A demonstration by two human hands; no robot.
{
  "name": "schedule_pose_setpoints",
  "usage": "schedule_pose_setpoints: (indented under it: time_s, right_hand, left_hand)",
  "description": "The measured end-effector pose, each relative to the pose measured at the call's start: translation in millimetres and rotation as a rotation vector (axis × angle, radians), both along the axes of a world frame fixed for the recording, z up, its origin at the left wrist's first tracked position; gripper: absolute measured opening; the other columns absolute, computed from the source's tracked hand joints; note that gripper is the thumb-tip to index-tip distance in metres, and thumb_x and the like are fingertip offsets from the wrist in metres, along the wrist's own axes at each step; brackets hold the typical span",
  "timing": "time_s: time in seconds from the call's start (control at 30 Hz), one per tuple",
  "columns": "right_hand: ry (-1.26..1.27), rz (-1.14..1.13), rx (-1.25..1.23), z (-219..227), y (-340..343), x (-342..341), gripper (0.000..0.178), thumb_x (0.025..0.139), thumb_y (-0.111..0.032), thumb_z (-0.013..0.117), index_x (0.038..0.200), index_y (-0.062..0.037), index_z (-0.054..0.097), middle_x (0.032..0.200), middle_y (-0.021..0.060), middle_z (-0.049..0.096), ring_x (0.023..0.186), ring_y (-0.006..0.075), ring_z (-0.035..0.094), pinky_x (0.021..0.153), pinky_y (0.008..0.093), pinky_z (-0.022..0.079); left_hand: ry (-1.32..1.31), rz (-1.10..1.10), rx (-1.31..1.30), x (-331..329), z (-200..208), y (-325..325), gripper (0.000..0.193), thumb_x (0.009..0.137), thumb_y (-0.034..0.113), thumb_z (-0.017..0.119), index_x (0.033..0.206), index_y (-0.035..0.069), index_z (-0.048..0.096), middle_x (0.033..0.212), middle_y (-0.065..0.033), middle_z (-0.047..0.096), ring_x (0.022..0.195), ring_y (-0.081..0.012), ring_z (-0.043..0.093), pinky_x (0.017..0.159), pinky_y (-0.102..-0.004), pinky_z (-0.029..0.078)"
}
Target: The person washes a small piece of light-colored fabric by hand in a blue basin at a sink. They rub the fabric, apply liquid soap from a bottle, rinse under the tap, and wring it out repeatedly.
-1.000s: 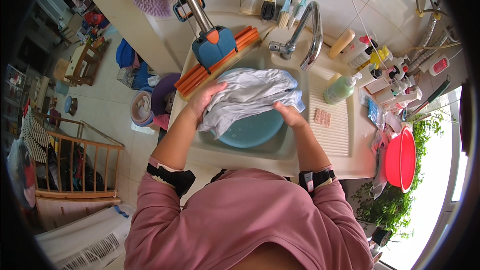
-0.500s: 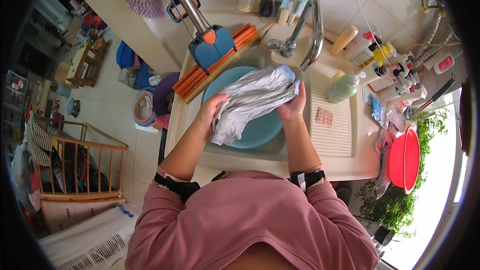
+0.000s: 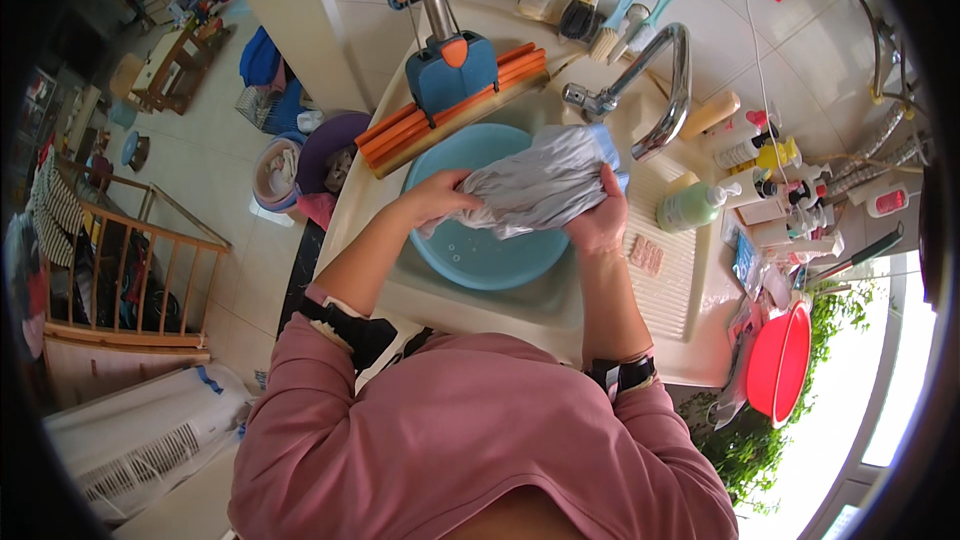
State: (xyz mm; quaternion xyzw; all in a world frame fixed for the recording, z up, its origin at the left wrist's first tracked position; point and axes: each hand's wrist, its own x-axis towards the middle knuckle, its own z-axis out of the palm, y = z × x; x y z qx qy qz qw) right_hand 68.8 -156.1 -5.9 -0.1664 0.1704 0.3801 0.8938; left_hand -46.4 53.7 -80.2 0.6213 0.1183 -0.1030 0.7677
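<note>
A crumpled light-grey cloth garment with a pale blue edge is stretched between my two hands above a blue basin. My left hand is closed on its left end, thumb on top. At the other end, beside the blue edge, my right hand grips the cloth with the thumb over it. Water with a few bubbles shows in the basin, which sits in a cream sink. Some fingers of both hands are hidden under the fabric.
A mop with an orange-and-blue head leans across the sink's left rim. The chrome faucet arches behind my right hand. On the ribbed board lies a pink soap bar, near a green pump bottle and several other bottles.
The cloth is bunched shorter, and its hanging lower left part has been drawn up, exposing more water. My left hand's fingers have closed inward over it. The whole view has shifted slightly.
</note>
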Motion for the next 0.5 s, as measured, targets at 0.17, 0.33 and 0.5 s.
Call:
schedule_pose_setpoints:
  time_s: [0.17,0.33,0.5]
  right_hand:
    - [-0.068,0.112,-0.014,31,25,-22,0.049,0.096,-0.033,0.035,0.131,0.0009,0.039,0.137,0.0169,0.042,0.128,0.0375,0.037,0.108,0.0539,0.024]
    - [-0.125,0.103,-0.05,54,40,-28,0.049,0.096,-0.033,0.033,0.131,0.0011,0.039,0.137,0.0166,0.042,0.127,0.0369,0.037,0.108,0.0531,0.024]
    - [-0.124,0.083,-0.029,59,51,-36,0.045,0.095,-0.03,0.039,0.128,0.0004,0.044,0.136,0.0156,0.045,0.126,0.0356,0.038,0.109,0.0503,0.022]
  left_hand:
    - [-0.054,0.187,0.062,21,-25,-12,0.048,0.073,0.006,0.069,0.118,-0.001,0.054,0.103,-0.0084,0.062,0.092,-0.0159,0.058,0.082,-0.0283,0.046]
    - [-0.431,0.813,0.8,12,-57,-37,0.044,0.072,0.007,0.071,0.113,0.003,0.055,0.095,-0.0057,0.06,0.089,-0.0152,0.058,0.077,-0.0292,0.047]
    - [-0.134,0.879,0.027,-21,-72,-56,0.028,0.076,0.007,0.067,0.101,0.003,0.057,0.085,-0.006,0.06,0.073,-0.0159,0.058,0.065,-0.0279,0.046]
